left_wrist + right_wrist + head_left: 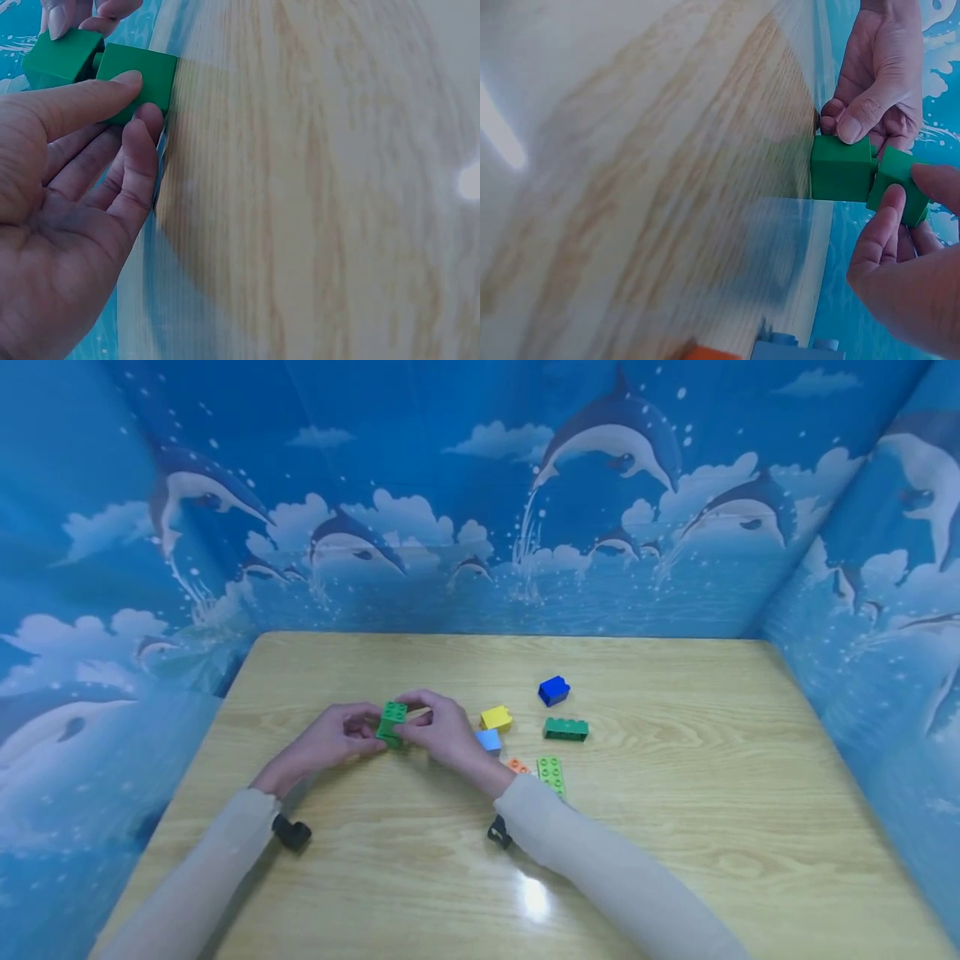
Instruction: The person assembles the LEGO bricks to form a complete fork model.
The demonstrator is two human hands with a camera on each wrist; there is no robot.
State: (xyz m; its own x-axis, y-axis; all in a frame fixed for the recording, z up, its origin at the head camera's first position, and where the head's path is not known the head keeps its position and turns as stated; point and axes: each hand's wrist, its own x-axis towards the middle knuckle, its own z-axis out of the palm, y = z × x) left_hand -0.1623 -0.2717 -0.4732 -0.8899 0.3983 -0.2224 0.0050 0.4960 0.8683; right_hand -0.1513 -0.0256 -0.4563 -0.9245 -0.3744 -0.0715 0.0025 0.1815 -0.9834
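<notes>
Two green building bricks meet end to end at the left of the table, between my two hands. My left hand (333, 735) pinches the lower green brick (150, 71) between thumb and fingers, close to the tabletop. With thumb and fingertips my right hand (446, 731) grips the upper green brick (394, 712). In the right wrist view the upper brick looks tilted against the lower one (842, 169). A narrow gap with studs shows between them, so whether they are joined anywhere is unclear.
Right of my hands lie a yellow brick (496, 719), a light blue brick (489, 742), a dark blue brick (553, 692) and a long green brick (566, 730). An orange brick (517, 766) and a lime brick (551, 775) are partly behind my right sleeve. Dolphin-print curtains (480, 527) surround the table.
</notes>
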